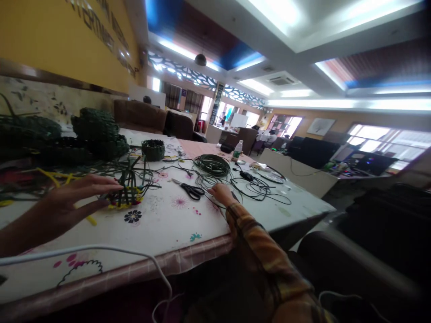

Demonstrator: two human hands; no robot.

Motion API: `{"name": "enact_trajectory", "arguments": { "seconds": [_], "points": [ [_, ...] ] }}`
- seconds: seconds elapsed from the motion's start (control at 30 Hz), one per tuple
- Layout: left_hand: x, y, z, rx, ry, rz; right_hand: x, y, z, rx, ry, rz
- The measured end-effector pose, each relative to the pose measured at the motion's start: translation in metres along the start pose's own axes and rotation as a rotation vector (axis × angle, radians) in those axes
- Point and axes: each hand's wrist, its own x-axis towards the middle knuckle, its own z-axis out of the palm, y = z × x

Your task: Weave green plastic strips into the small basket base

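My left hand [79,197] is open at the left, its fingers stretched out and the thumb apart. Its fingertips reach the side of a small, unfinished basket [126,193] with upright green strips and a yellow base; whether they touch it is unclear. My right hand [221,194] is closed low over loose green strands [210,181] right of the scissors; what its fingers hold is hidden. The black-handled scissors [191,190] lie with blades slightly apart. Behind my right hand is a coil of dark green cord [213,165].
A round green woven basket [153,150] stands farther back, with larger green woven pieces [96,134] piled left. A plastic bottle [237,150] and a black computer mouse [247,176] are beyond the coil. A white cable [134,252] crosses the table's near edge.
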Motion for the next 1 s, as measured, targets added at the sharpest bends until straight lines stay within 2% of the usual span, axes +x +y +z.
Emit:
{"name": "enact_trajectory", "arguments": {
  "seconds": [0.03, 0.1, 0.2, 0.3, 0.4, 0.5, 0.6, 0.67, 0.73, 0.77, 0.87, 1.0],
  "points": [
    [0.002, -0.001, 0.011, -0.074, -0.002, -0.057, 0.002, -0.004, 0.004, 0.003, 0.007, -0.01],
    [0.008, -0.005, 0.028, -0.121, 0.026, -0.065, 0.003, -0.011, 0.012, 0.012, 0.018, -0.028],
    [0.015, -0.015, 0.045, -0.076, 0.028, 0.078, 0.0, -0.017, 0.021, 0.036, 0.03, -0.028],
    [0.015, -0.022, 0.056, -0.056, 0.132, 0.144, 0.0, -0.016, 0.019, 0.064, 0.042, 0.023],
    [0.004, -0.028, 0.064, -0.026, 0.226, 0.207, 0.007, -0.005, -0.002, 0.098, 0.134, 0.114],
    [-0.01, -0.035, 0.068, 0.037, 0.26, 0.268, 0.018, 0.014, -0.041, 0.167, 0.332, 0.196],
    [-0.019, -0.038, 0.064, 0.082, 0.309, 0.255, 0.028, 0.028, -0.084, 0.35, 0.6, 0.198],
    [-0.021, -0.035, 0.058, 0.111, 0.368, 0.231, 0.03, 0.026, -0.107, 0.786, 0.881, -0.014],
    [-0.022, -0.03, 0.053, 0.152, 0.409, 0.236, 0.027, 0.013, -0.124, 1.112, 0.98, -0.271],
    [-0.023, -0.027, 0.051, 0.172, 0.42, 0.243, 0.023, 0.003, -0.129, 1.215, 0.977, -0.363],
    [-0.028, -0.022, 0.049, 0.217, 0.443, 0.234, 0.006, -0.028, -0.135, 1.319, 0.956, -0.483],
    [-0.036, -0.024, 0.051, 0.212, 0.415, 0.194, -0.002, -0.051, -0.128, 1.16, 1.019, -0.479]
  ]
}}
